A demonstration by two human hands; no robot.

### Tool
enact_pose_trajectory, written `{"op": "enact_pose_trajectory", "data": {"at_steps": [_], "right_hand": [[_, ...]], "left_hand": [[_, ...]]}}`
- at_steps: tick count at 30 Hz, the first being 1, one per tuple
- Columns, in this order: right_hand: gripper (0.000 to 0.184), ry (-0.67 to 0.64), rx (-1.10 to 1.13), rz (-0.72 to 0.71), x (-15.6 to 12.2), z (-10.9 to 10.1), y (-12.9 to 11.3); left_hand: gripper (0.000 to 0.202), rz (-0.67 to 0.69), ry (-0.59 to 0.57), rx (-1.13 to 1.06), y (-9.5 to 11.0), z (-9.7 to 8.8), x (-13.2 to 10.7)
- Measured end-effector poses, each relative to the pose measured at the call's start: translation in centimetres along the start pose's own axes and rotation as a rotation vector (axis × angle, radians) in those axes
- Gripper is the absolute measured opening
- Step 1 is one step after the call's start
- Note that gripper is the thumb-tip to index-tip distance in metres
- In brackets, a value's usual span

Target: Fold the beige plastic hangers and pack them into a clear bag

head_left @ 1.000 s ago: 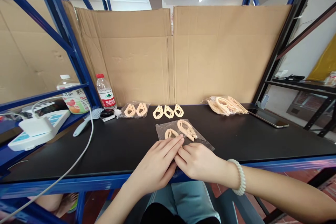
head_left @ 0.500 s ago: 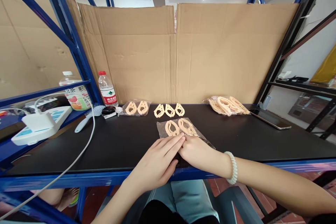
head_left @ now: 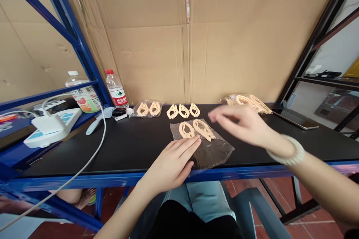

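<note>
A clear plastic bag (head_left: 215, 153) lies near the front of the black tabletop. Two beige, loop-shaped plastic pieces (head_left: 202, 128) are inside it, side by side. My left hand (head_left: 171, 164) rests flat on the bag's lower left part, fingers stretched out just below the pieces. Up to the right, my right hand (head_left: 244, 124) hovers apart from the bag, somewhat blurred, its fingers loosely bent and nothing visible in them. Behind the bag, three loose beige pieces (head_left: 183, 111) stand in a row. Another clear bag (head_left: 147, 108) with two such pieces lies to their left.
More bagged beige pieces (head_left: 259, 104) are piled at the back right, beside a phone (head_left: 295, 118). On the left are a water bottle (head_left: 116, 90), a hairbrush (head_left: 98, 120), a power strip (head_left: 54, 129) and a white cable (head_left: 97, 151). A cardboard wall (head_left: 146, 52) stands behind.
My right hand has left the bag and moved up and right. The lower part of the bag now shows. My left hand stays on it. The view has tilted down slightly.
</note>
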State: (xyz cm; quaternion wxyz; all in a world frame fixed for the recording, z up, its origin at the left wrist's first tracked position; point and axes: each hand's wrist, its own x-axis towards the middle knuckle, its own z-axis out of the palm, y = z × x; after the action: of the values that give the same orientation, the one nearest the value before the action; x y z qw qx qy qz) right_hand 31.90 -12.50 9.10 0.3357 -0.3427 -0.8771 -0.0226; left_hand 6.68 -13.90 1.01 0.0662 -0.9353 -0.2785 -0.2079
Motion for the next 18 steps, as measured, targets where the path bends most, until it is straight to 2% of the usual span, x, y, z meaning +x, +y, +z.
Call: {"op": "enact_pose_trajectory", "data": {"at_steps": [2, 4, 8, 11, 13, 15, 18], "right_hand": [[0.029, 0.026, -0.048, 0.075, 2.6, 0.3, 3.7], [0.029, -0.078, -0.073, 0.098, 5.5, 2.1, 7.8], [0.034, -0.342, -0.115, -0.085, 10.2, 7.7, 14.4], [0.04, -0.467, -0.135, -0.057, 11.9, 11.1, 17.2], [0.045, -0.556, -0.095, 0.004, 12.2, 12.2, 18.3], [0.046, -0.602, -0.054, 0.044, 11.8, 12.4, 19.2], [0.039, -0.559, -0.043, 0.036, 10.2, 11.4, 20.3]], "left_hand": [[0.057, 0.003, -0.018, 0.0, 0.0, 0.0, 0.1], [0.054, 0.007, -0.029, 0.002, 0.0, -0.1, 0.1], [0.053, 0.003, -0.025, 0.004, 0.1, -0.3, 0.1], [0.053, 0.002, -0.03, 0.007, 0.2, -0.4, 0.1], [0.054, 0.002, -0.032, 0.005, 0.2, -0.4, 0.1], [0.054, 0.004, -0.034, 0.001, 0.1, -0.3, 0.1], [0.053, 0.007, -0.04, 0.004, 0.0, -0.2, 0.1]]}}
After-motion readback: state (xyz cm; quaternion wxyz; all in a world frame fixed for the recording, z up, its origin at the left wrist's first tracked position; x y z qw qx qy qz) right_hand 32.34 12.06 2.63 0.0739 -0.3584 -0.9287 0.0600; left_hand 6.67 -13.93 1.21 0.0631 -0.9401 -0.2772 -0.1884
